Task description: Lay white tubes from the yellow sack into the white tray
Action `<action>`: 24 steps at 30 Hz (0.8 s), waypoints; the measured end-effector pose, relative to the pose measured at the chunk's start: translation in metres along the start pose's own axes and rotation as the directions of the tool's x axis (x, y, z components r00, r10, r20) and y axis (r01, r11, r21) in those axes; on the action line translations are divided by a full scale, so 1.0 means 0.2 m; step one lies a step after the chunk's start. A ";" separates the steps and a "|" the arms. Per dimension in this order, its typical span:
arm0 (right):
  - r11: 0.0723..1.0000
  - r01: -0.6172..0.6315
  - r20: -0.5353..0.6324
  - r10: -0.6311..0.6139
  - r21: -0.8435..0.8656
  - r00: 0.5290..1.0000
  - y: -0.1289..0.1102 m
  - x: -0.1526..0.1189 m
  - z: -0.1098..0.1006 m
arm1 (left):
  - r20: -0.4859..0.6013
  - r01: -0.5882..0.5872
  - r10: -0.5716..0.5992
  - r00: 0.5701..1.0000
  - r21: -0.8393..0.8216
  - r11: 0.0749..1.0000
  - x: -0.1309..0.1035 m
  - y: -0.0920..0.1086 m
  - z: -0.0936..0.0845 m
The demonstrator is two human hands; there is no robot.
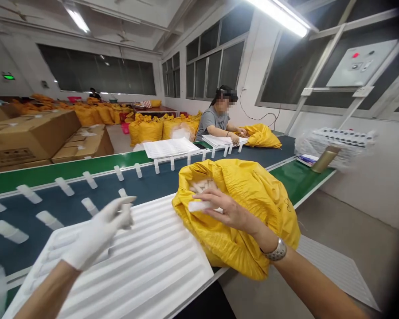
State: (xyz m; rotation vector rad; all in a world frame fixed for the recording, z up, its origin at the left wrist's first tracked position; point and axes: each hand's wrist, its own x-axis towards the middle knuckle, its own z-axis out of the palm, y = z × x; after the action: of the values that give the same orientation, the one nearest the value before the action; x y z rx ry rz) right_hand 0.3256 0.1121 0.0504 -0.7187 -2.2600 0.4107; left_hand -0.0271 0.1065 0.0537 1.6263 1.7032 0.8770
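My right hand [228, 212], bare and with a metal watch band at the wrist, holds a white plastic tube [197, 206] between thumb and fingers. It is at the mouth of a yellow woven sack [252, 190], where more small white pieces [202, 185] show inside. My left hand [101, 228] wears a white glove and hovers over a white ribbed tray [153, 252]. Its fingers are stretched toward the conveyor, with nothing visible between them. Part of a tube seems to lie under the left hand, mostly hidden.
On the dark conveyor belt [166, 175], several white tubes [64, 186] lie in rows. Across it, a co-worker [213, 119] handles things beside another yellow sack [261, 135] and white trays [171, 147]. Cardboard boxes [29, 137] stand left. A gold cylinder [325, 160] is at right.
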 end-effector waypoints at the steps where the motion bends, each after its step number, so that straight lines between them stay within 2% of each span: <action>1: 0.999 0.043 -0.015 -0.043 0.025 0.999 -0.03 0.02 0.02 | 0.147 -0.004 0.020 0.989 -0.113 0.994 -0.08 0.07 0.06; 3: 0.987 0.135 -0.032 -0.133 0.082 0.991 -0.07 0.06 0.06 | 0.297 0.019 0.066 0.953 -0.275 0.961 -0.22 0.19 0.15; 6: 0.964 0.233 -0.008 -0.234 0.128 0.972 -0.13 0.10 0.09 | 0.369 0.014 0.130 0.920 -0.364 0.931 -0.32 0.27 0.23; 16: 0.958 0.258 0.064 -0.267 0.122 0.962 -0.23 0.03 0.06 | 0.567 0.080 0.165 0.807 -0.381 0.921 -0.41 0.22 0.26; 21: 0.951 0.277 0.093 -0.291 0.139 0.952 -0.24 -0.02 0.05 | 0.581 0.086 0.197 0.790 -0.422 0.902 -0.44 0.18 0.29; 24: 0.961 0.233 0.106 -0.250 0.149 0.963 -0.24 -0.05 0.07 | 0.572 0.078 0.204 0.794 -0.429 0.900 -0.46 0.17 0.30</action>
State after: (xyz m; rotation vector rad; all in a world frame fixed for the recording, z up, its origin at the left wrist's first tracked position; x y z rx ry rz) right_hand 0.3040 0.0666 0.0575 -0.3499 -2.3741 0.4950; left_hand 0.0458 0.0183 0.0459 1.4428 0.9232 0.6051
